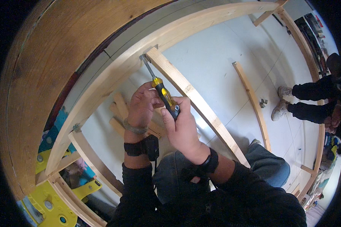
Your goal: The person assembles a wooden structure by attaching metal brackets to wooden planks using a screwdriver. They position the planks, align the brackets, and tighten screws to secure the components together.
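Yellow-and-black plastic-handled screwdriver (165,95): likely light, stiff; best held by handle. Right-hand grip (183,130) clamped round butt, left-hand grip (142,106) pinching front; tip at inner edge of pale wooden frame (121,69).

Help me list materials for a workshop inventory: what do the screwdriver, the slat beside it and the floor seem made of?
Screwdriver: handle probably moulded plastic, black with yellow parts that look translucent; gray shank likely metal, from its dull sheen.
Slat: pale wood, apparently unpainted, with a darker knot.
Floor: glossy tile, possibly ceramic, from straight joints and reflections.
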Demonstrator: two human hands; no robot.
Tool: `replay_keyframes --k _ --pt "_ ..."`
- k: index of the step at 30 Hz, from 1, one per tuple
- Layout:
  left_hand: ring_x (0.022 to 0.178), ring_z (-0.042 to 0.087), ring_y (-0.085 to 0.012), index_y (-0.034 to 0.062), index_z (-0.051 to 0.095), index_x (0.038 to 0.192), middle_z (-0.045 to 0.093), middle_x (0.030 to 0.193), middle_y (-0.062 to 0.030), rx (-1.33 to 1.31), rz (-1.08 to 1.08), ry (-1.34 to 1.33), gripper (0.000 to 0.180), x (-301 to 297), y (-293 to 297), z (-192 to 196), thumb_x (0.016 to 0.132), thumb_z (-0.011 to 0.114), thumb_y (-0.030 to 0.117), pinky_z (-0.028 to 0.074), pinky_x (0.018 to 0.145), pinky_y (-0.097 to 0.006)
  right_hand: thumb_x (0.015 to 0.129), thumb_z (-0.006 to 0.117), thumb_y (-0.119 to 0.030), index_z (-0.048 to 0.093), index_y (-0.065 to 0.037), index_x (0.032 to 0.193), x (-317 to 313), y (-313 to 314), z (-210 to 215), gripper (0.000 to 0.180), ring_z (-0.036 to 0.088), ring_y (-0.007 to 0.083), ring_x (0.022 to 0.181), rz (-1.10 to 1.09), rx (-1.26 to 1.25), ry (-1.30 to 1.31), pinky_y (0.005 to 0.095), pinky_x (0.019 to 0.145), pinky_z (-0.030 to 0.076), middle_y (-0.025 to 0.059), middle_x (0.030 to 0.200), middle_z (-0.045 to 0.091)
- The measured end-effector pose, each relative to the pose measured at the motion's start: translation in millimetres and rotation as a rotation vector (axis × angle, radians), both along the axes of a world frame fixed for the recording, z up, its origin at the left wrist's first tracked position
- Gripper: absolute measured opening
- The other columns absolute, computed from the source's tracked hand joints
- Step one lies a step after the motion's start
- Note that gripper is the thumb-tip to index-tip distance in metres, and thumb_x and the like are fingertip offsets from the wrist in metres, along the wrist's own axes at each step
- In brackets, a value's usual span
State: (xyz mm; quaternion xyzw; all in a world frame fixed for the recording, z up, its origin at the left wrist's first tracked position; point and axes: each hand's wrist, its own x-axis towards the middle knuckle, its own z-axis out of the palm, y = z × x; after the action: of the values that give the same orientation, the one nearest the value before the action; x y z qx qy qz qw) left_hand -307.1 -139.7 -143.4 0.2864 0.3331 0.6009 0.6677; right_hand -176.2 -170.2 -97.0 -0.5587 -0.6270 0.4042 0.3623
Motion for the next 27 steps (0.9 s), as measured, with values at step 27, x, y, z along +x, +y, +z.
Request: replay_keyframes --k 27 --pt "0.069 0.058 -0.0104 0.0004 0.050 0.104 0.060 0.078 -0.0074 -0.060 0.178 0.368 0.025 17 10 10 0.086 0.058 0.014 0.049 0.063 -0.023 0.091 0.046 -0.037 0.040 -0.009 0.108 10 -2 -12 0.034 0.051 0.0115 0.054 0.135 -0.672 0.582 0.0234 0.051 0.039 0.0043 0.072 0.057"
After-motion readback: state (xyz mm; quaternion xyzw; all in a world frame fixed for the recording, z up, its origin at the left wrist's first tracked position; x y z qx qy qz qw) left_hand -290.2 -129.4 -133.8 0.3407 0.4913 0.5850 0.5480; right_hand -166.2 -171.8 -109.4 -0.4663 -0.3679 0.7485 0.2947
